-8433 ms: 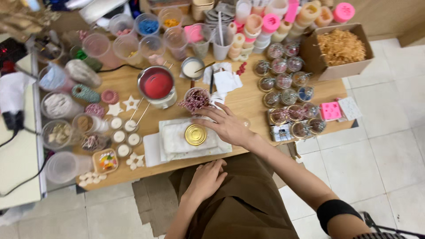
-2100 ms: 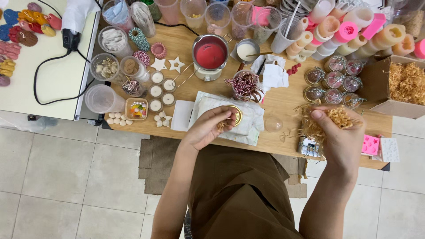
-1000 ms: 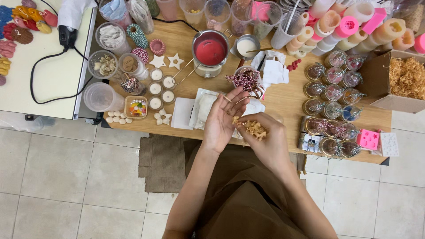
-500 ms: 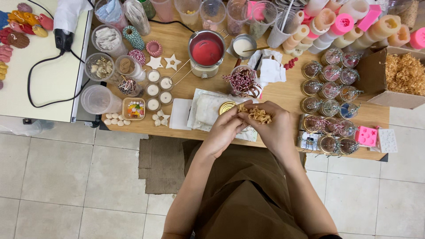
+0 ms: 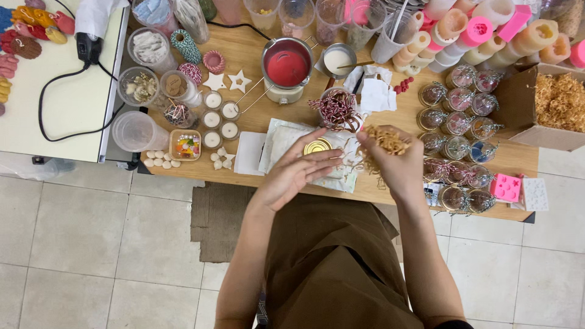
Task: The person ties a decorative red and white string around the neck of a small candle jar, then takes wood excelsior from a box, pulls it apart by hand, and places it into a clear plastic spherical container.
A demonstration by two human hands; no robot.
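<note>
My right hand (image 5: pixel 396 166) is closed around a bunch of tan shredded straw (image 5: pixel 385 139), held over the wooden table (image 5: pixel 390 189). My left hand (image 5: pixel 298 169) has its fingers spread and pulls thin strands from that bunch. Just beyond the left fingertips a small round gold tin (image 5: pixel 317 147) sits on a white cloth (image 5: pixel 286 141). A jar of red-and-white twisted sticks (image 5: pixel 337 108) stands behind the tin.
A pot of red wax (image 5: pixel 287 64) stands on a small warmer. Several small filled jars (image 5: pixel 460 125) crowd the right side, next to a cardboard box of straw (image 5: pixel 557 103). Pink moulds (image 5: pixel 507 186), star shapes (image 5: pixel 226 80) and small white candles (image 5: pixel 220 122) lie around.
My right hand took straw from the box and carried it to the middle. Both hands met over the tin; now the left has drawn back a little, teasing strands out.
</note>
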